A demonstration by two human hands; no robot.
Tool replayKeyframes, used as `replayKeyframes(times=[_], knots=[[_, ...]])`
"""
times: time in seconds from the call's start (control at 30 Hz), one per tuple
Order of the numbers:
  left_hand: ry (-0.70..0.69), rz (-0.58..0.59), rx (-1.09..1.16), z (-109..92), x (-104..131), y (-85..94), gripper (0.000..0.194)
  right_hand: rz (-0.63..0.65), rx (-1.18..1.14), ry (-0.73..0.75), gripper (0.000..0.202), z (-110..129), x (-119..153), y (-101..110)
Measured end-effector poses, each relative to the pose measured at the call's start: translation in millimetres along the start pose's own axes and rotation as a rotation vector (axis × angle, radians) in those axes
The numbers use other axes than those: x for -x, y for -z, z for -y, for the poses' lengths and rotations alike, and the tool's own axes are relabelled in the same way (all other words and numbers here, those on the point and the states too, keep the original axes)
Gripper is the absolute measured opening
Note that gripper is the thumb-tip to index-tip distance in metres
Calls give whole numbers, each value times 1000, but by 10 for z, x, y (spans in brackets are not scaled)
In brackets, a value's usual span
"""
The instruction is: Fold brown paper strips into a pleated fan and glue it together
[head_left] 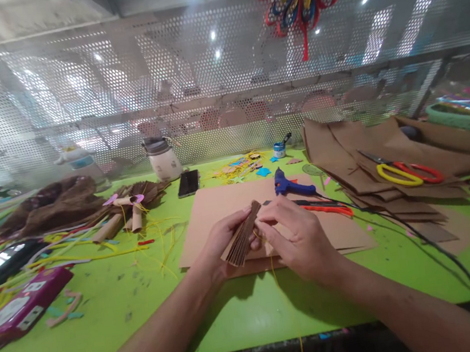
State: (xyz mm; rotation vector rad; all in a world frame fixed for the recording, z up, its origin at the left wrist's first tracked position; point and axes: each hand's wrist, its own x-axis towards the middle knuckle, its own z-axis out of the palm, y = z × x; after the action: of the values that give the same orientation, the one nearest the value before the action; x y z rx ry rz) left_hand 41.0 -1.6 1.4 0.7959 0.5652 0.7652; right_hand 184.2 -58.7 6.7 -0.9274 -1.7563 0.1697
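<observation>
My left hand [228,237] is closed round a bundle of pleated brown paper [243,241], its folds fanning out toward me. My right hand [292,235] is beside the bundle's upper part, thumb and forefinger pinched on a thin yellow string [274,272]. The string hangs down past the table's front edge. Both hands are above brown paper sheets [205,209] lying on the green table [141,321]. Just behind my right hand lie a blue glue gun [290,185] and a red-handled tool [330,208], partly hidden by that hand.
Scissors [399,173] rest on piled brown paper [339,150] at the right, with a black cable [439,250] nearby. Behind are a phone [188,183], a jar [163,159] and a small pot [279,149]. Paper crafts [135,203] and a purple box [26,301] are left.
</observation>
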Motion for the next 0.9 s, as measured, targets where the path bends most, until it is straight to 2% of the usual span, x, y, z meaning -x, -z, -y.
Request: replayKeyframes(times=[0.27, 0.37, 0.53, 0.63, 0.77, 0.9], knots=[[11, -103, 29, -38, 48, -84, 21, 96, -99, -123, 21, 53, 18, 20], [21, -147, 31, -50, 54, -106, 19, 75, -82, -46, 13, 44, 27, 4], [82, -200, 42, -52, 64, -126, 16, 131, -40, 96, 30, 37, 37, -13], [106, -179, 62, -41, 66, -121, 15, 179, -4, 104, 35, 52, 40, -6], [205, -78, 93, -12, 54, -79, 15, 268, 101, 99, 46, 84, 39, 4], [269, -55, 77, 8, 46, -43, 19, 315, 155, 104, 45, 108, 45, 6]])
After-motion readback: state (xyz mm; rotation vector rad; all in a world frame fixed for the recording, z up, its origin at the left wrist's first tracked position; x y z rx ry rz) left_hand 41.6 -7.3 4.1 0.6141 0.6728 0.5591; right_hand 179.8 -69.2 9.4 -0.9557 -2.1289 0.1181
